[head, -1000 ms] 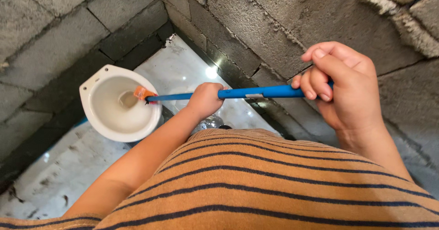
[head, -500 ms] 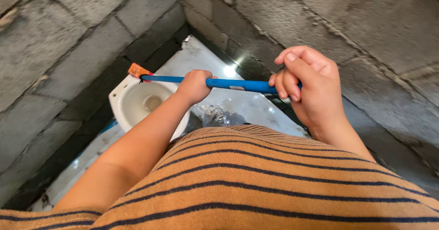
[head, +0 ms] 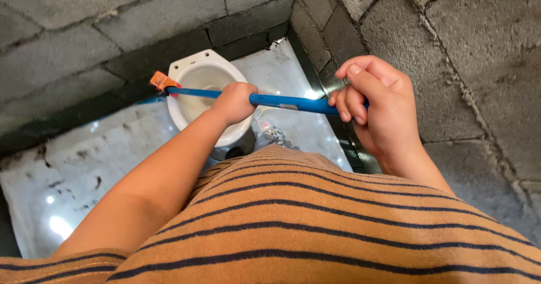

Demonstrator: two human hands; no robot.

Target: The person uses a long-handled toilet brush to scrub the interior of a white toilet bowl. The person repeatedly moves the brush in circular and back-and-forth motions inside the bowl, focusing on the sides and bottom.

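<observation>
An orange-brown shirt with thin dark stripes — short sleeves — and both forearms bare.

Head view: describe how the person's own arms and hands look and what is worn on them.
Both arms are bare from the sleeve down: the left hand and right hand wear no gloves, and no rings, watch or bands show. Nails look short and unpainted. The only clothing is a short-sleeved orange-tan shirt with thin dark horizontal stripes; its sleeve edge shows at the left upper arm.

Both hands, left hand [head: 234, 100] and right hand [head: 375, 106], are gripping a blue-handled brush [head: 282, 100] whose orange head is lying across the far-left rim of a white toilet bowl [head: 194, 69].
</observation>
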